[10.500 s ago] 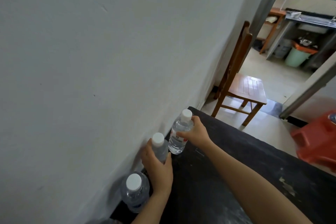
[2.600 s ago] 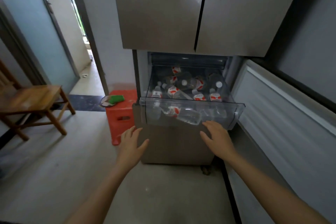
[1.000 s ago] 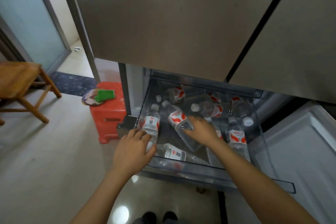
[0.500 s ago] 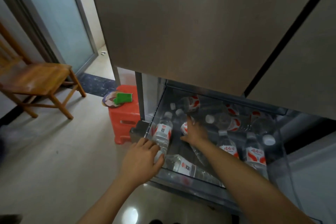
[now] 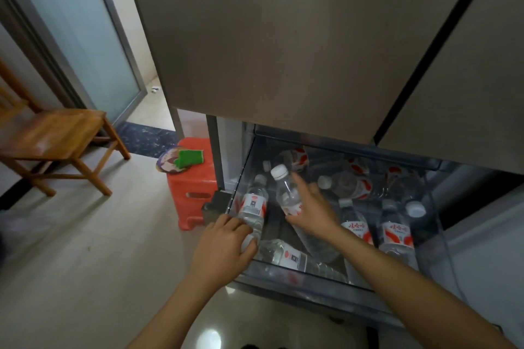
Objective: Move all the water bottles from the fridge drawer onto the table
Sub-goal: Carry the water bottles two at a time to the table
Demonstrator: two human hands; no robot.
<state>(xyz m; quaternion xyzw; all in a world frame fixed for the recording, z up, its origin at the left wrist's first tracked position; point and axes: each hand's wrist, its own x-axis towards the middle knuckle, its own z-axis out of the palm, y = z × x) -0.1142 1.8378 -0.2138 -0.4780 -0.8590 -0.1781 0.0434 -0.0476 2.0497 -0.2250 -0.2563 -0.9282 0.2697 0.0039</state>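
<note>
Drawer (image 5: 312,287): well stocked. My left hand (image 5: 224,245), fingers (image 5: 239,226) curled round left bottle (image 5: 253,204); right hand (image 5: 313,214), fingers round right bottle (image 5: 286,191), newly tipped up for removal.

Wooden chair (image 5: 54,136) at left, on pale tiled floor (image 5: 85,249). Red plastic stool (image 5: 195,181) right of chair; round patterned item (image 5: 167,164) on top, green sponge (image 5: 190,156) lying on it. Frosted glass door (image 5: 76,31) behind chair.

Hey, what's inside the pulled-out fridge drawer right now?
The fridge drawer holds loose water bottles. The left hand grips the left bottle, the right hand the raised bottle. The fridge doors hide its back.
</note>
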